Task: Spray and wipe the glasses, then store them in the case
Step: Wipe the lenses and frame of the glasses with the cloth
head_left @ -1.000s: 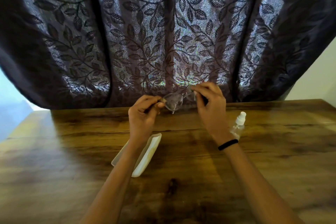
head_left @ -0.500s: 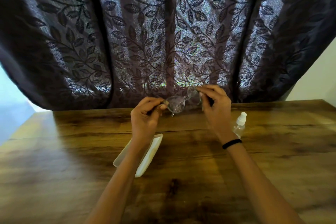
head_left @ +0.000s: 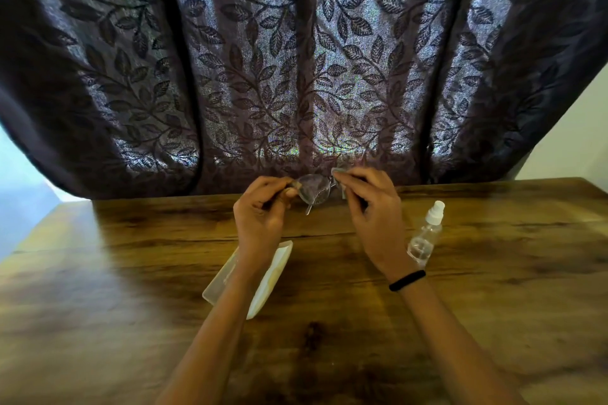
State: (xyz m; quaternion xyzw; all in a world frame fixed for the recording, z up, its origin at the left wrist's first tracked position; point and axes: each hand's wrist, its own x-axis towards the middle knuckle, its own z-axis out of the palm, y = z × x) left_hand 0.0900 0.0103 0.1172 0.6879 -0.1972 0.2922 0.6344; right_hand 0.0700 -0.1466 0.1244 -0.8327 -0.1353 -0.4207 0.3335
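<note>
Backing the wooden table (head_left: 131, 322) hangs a dark leaf-patterned curtain (head_left: 263, 59).

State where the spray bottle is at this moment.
In the head view the spray bottle stands on the wooden table, on the person's right, just beyond the right hand and its wrist.

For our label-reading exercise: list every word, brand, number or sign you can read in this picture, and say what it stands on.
None: no readable text shows anywhere.
Spray bottle: clear, no label visible.
Case: plain pale surface, no brand seen.
Glasses, held between the left hand and the right hand: any frame marking is too small to tell.
Curtain: leaf pattern only, no writing.
Wristband: plain black.
</note>
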